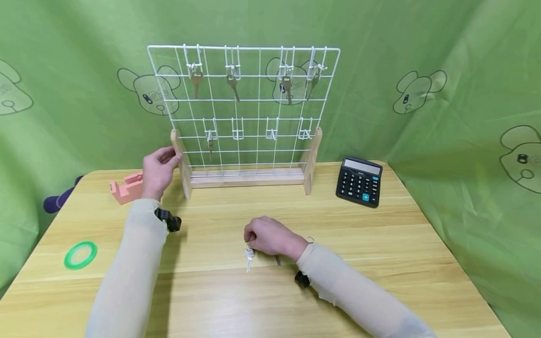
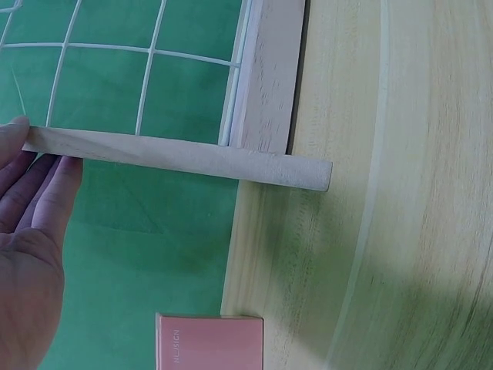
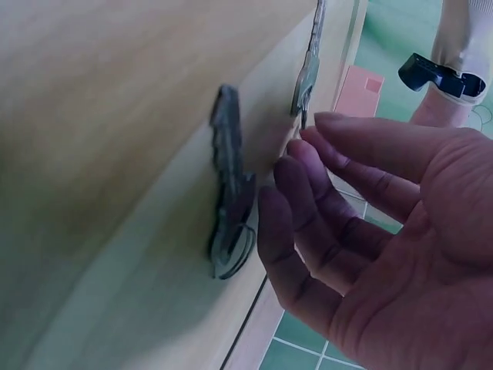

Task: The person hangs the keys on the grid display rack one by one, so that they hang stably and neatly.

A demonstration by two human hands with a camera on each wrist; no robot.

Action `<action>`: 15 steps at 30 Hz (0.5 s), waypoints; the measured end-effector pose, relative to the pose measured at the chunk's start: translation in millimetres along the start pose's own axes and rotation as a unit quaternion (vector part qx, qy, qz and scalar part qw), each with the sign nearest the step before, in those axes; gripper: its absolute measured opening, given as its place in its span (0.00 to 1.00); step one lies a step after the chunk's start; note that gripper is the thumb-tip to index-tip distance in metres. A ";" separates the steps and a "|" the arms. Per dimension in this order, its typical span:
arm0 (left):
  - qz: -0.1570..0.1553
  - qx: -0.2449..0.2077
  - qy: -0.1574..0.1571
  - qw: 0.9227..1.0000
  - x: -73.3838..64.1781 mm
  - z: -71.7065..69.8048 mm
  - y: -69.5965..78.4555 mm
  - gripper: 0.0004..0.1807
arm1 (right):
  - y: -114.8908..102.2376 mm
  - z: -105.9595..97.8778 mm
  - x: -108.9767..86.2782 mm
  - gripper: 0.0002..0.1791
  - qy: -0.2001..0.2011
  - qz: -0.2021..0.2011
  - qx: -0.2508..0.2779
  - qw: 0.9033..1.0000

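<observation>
My left hand (image 1: 158, 170) grips the left wooden upright (image 2: 177, 158) of a white wire grid rack (image 1: 258, 99), thumb on one side and fingers on the other. Low over the table, my right hand (image 1: 270, 234) pinches the ring end of a silver key (image 1: 249, 253) between thumb and fingertips. That key (image 3: 310, 73) points away from the fingers in the right wrist view. A second key (image 3: 229, 169) with a thin ring lies on the wood beside the hand; in the head view the hand mostly covers it.
Several keys, one a brownish key (image 1: 196, 80), hang from the rack's upper hooks; another key (image 1: 210, 146) hangs at lower left. A black calculator (image 1: 359, 182) lies back right. A pink tape dispenser (image 1: 128, 188) stands beside the left hand, with a green ring (image 1: 70, 264) nearer the front.
</observation>
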State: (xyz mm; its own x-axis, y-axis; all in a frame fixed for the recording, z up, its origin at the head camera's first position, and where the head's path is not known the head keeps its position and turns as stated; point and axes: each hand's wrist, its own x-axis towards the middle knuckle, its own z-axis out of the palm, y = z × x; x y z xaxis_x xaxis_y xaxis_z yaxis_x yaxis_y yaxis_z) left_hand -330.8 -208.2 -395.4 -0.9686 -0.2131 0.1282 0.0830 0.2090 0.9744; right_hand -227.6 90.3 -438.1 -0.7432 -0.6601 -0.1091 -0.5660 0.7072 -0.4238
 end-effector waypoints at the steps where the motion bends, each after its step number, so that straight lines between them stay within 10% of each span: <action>1: -0.001 0.000 0.000 1.000 0.1 -0.1 0.0 0.23 | -0.5 0.2 0.3 0.05 0.001 0.003 -0.001 1.000; 15: 0.001 -0.011 0.000 1.000 0.5 0.7 -0.4 0.23 | -1.2 0.7 4.2 0.12 -0.013 0.011 0.010 1.000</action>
State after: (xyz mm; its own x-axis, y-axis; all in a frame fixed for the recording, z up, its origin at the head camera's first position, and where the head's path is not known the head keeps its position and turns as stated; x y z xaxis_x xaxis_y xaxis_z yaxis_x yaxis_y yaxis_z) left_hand -331.5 -207.6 -395.9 -0.9685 -0.2126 0.1293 0.0894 0.1878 0.9781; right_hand -229.8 86.5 -438.6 -0.7450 -0.6517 -0.1421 -0.5428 0.7162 -0.4387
